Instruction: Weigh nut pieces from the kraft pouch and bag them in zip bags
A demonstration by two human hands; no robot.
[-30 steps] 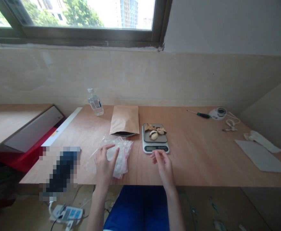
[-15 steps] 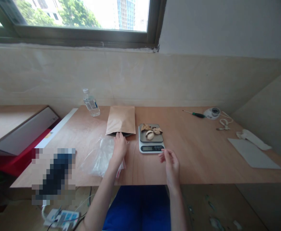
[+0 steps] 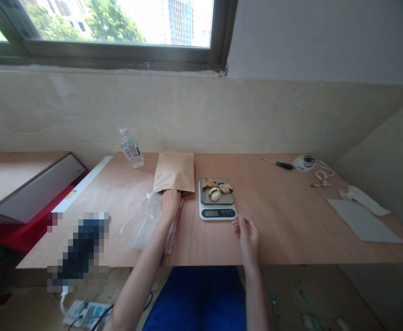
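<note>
The paper bag (image 3: pixel 174 171) lies flat to the left of the scale (image 3: pixel 218 213), its mouth towards me, and my left hand (image 3: pixel 171 201) is in that mouth. My fingers are hidden by the paper, so I cannot tell whether they are grasping anything. If I drew back quickly, the rim could catch on my knuckles and drag the whole bag along, since I have no second hand on it.

The dried pieces (image 3: pixel 215 194), one pale and the others brown, sit on the scale's plate, some right out at its edges. One bump to the scale could tip a piece off, and anything dropped on carelessly could do the same.

My right hand (image 3: pixel 247 228) is just beside the scale's near right corner, fingers loosely curled, holding nothing that I can see. Whether a fingertip touches the casing I cannot tell; if one does, or leans there, the reading might be thrown off. The digits are too small to read.

To the near left of the scale, clear plastic bags (image 3: pixel 141 225) spread out under and beside my left wrist. They look light and slippery, so my forearm might sweep them off the table (image 3: pixel 273 202). The bottle (image 3: pixel 131 151), beyond the paper bag from the scale, seems out of harm's way.
</note>
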